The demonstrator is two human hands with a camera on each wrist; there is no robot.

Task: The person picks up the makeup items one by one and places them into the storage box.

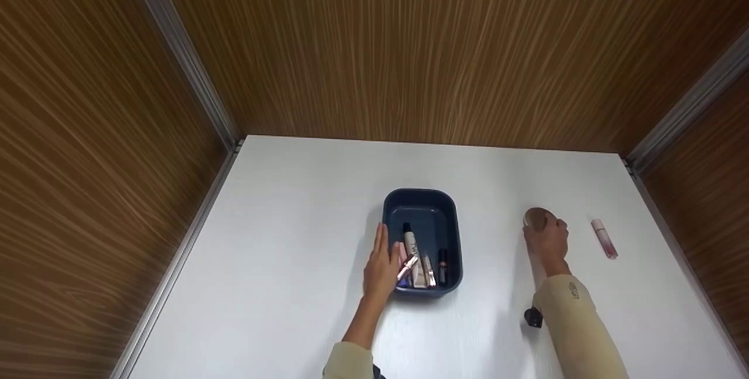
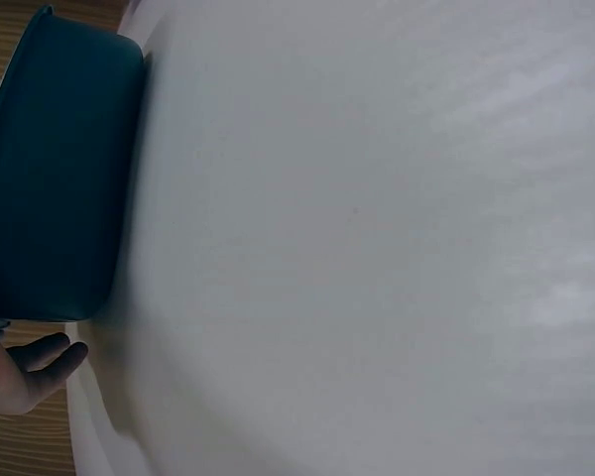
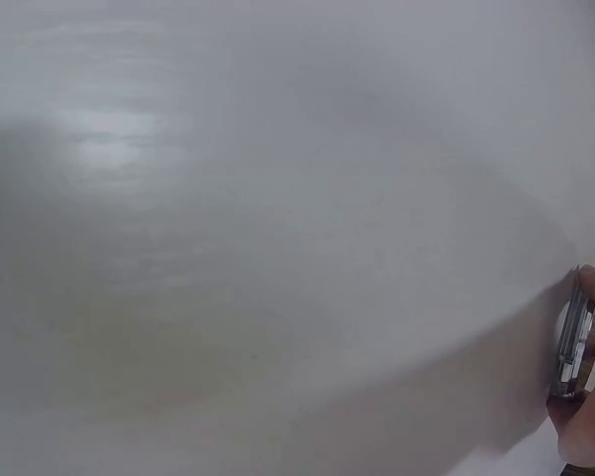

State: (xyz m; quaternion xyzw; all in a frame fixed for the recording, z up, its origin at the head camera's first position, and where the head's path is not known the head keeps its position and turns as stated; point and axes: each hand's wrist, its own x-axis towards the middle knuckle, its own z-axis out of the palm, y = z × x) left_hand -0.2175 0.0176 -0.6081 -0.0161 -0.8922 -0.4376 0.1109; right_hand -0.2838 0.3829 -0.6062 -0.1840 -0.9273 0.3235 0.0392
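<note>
A dark blue rectangular bin [image 1: 458, 238] stands on the white table with several cosmetics in it, among them a white tube with a black cap [image 1: 411, 241], a shiny pink lipstick tube [image 1: 408, 266] and a dark tube [image 1: 443, 268]. Along the bin's left side lies my left hand [image 1: 380, 271], its fingers extended at the rim; in the left wrist view, fingers [image 2: 55, 367] show past the bin's end. My right hand [image 1: 549, 241] grips a round compact [image 1: 535, 219] by its edge. Its silvery side [image 3: 573, 342] appears in the right wrist view.
To the right of my right hand, a pink lip gloss tube [image 1: 604, 240] lies on the white table [image 1: 281, 238]. Wood-grain panels [image 1: 386, 51] with metal edge strips enclose the table at the back and both sides.
</note>
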